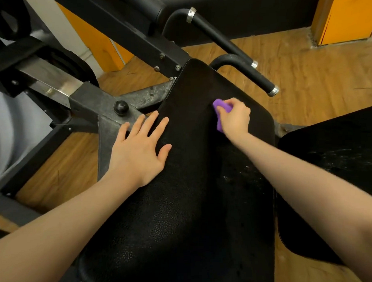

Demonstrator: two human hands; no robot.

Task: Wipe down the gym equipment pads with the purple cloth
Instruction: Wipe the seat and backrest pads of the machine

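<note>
A right hand (235,118) grips a bunched purple cloth (221,110) against the far end of a long black textured vinyl pad (183,204). The left hand (139,148) rests flat, fingers spread, on the pad's left edge. Wiping looks under way; whitish smears remain nearer the viewer, and on the second black pad (339,156) to its right.

The long pad (182,183) is black, pebble-grained vinyl with a dull sheen, the purple cloth (220,110) soft fabric, the machine frame (108,105) scuffed grey-painted metal, the handles (261,79) matt black with shiny metal collars, the floor (304,58) wood-grained.
</note>
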